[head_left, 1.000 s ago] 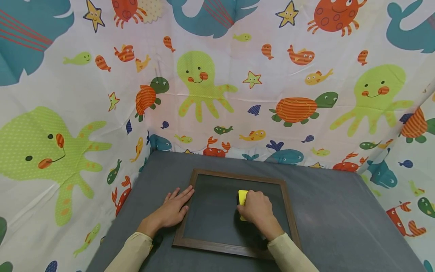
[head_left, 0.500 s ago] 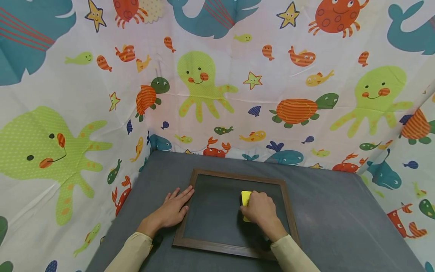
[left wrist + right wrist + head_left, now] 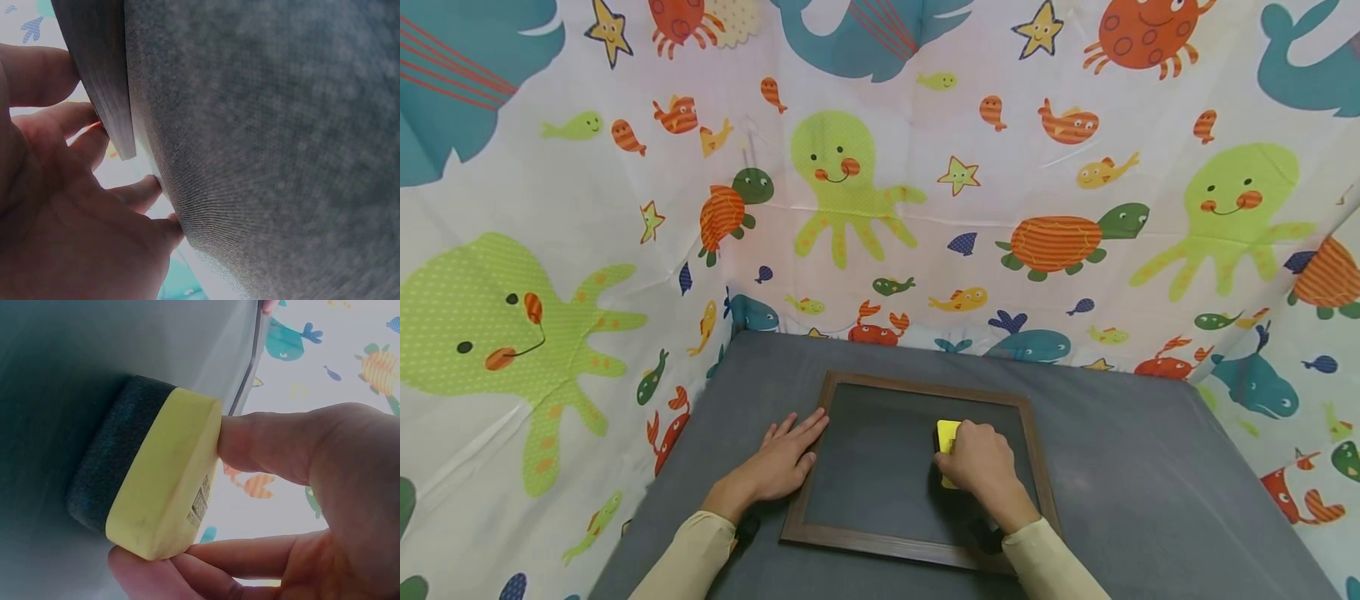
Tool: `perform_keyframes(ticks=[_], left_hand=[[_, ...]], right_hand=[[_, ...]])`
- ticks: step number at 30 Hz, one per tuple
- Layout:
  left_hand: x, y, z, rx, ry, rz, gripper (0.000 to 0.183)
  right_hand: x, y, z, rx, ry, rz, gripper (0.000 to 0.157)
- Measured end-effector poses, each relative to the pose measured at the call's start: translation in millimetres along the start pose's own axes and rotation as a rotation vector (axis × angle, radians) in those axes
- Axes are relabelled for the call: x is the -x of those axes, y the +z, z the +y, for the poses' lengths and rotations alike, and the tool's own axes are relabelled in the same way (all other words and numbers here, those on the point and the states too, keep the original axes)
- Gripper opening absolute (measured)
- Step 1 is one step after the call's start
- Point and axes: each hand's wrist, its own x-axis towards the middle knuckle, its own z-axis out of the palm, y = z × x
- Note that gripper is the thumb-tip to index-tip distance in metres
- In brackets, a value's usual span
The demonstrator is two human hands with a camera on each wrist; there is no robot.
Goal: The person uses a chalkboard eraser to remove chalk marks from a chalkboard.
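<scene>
A framed chalkboard with a brown wooden frame lies on the grey table. My right hand grips a yellow board eraser between thumb and fingers, right of the board's middle. In the right wrist view the dark felt side of the eraser faces the board surface and appears to touch it. My left hand rests at the frame's left side with straight, spread fingers. In the left wrist view its fingertips touch the frame's edge, and the outer fingers reach the cloth.
Grey cloth covers the table around the board. A white curtain printed with sea animals hangs behind the table and along both sides.
My right hand has slid a little to the right across the board with the eraser. The left hand and the board have stayed in place.
</scene>
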Motion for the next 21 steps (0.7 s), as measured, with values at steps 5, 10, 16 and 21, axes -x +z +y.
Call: perform_keyframes(ticks=[5,10,16,21], left_hand=[[-0.2,0.2,-0.1,0.000,-0.002,-0.004,0.061],[-0.2,0.4,-0.3,0.001,0.004,0.002,0.061],[0.0,1.1,-0.7,-0.003,0.008,0.005,0.061],[-0.9,1.7,-0.8,-0.002,0.001,0.004,0.061]], right_hand=[[-0.2,-1.2,3.5,0.005,0.016,-0.008,0.044],[-1.1,-1.6,7.6,0.008,0.018,-0.006,0.044],[-1.1,-1.8,13.3,0.016,0.021,-0.002,0.044],[-0.1,-4.1,16.1,0.016,0.028,-0.002,0.046]])
